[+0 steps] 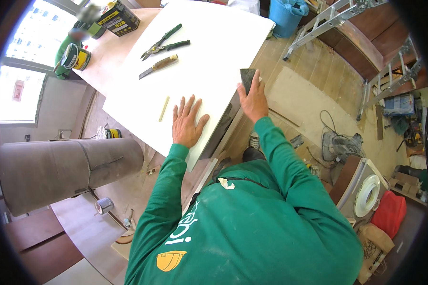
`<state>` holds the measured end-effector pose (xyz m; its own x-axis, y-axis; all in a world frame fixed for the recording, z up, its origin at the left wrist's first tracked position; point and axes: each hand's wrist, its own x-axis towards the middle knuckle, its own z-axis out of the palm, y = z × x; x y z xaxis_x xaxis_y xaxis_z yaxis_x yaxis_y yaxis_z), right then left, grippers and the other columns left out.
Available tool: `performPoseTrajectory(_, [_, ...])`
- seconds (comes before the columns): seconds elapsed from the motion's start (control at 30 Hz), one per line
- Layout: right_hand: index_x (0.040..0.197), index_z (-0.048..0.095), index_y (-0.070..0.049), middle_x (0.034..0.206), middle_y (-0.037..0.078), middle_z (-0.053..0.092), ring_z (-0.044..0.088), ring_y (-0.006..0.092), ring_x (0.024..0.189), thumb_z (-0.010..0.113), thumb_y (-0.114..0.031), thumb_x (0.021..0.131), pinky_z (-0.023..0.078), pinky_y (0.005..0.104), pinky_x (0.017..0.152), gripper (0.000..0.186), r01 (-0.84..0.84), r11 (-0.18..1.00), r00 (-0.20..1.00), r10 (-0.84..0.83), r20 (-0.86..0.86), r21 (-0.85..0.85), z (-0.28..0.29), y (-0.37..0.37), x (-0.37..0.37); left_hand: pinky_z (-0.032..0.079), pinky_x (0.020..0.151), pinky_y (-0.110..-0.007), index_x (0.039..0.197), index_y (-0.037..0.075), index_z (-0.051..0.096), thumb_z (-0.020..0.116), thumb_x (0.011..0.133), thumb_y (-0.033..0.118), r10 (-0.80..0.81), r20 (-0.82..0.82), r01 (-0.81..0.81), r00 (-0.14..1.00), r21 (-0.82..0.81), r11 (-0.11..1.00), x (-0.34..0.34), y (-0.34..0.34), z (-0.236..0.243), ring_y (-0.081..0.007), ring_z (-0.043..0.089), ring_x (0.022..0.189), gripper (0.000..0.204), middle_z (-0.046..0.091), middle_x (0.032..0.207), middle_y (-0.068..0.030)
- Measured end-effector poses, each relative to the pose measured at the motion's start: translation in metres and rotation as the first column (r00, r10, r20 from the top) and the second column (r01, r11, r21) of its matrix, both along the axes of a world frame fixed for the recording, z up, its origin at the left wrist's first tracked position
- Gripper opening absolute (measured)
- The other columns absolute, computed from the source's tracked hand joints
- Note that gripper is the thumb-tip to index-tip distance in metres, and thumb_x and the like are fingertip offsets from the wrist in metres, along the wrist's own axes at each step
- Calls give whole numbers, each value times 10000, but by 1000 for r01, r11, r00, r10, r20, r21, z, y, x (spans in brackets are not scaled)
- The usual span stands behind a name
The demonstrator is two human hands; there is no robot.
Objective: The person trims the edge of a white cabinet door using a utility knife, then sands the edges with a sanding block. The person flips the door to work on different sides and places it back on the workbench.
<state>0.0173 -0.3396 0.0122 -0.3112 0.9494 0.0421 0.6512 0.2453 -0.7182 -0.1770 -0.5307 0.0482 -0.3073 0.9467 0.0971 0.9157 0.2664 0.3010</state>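
Note:
My left hand lies flat, fingers spread, on a large white sheet near its front edge. At the sheet's right edge my right hand is closed around a dark grey sanding block, its flat face partly hidden by my fingers. A thin pale yellow stick rests on the sheet just left of my left hand. Farther up lie a knife with a wooden handle and tin snips with dark green handles, their handles apart.
A black and yellow metal can and a round tin stand on the wooden table at far left. Left below is a big grey roll. A blue bin, a stepladder and a corded power tool occupy the right.

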Motion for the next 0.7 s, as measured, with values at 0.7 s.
performPoseTrajectory(0.7, [1692, 295, 55, 1523, 285, 528, 513, 475, 1484, 632, -430, 1086, 496, 604, 1160, 846, -36, 979, 861, -70, -504, -199, -13, 76, 2, 156, 1384, -549, 1630, 202, 569, 560, 1098, 619, 11, 21, -11, 1000, 7, 1000, 2, 6, 2, -372, 275, 1677, 676, 429, 1765, -88])
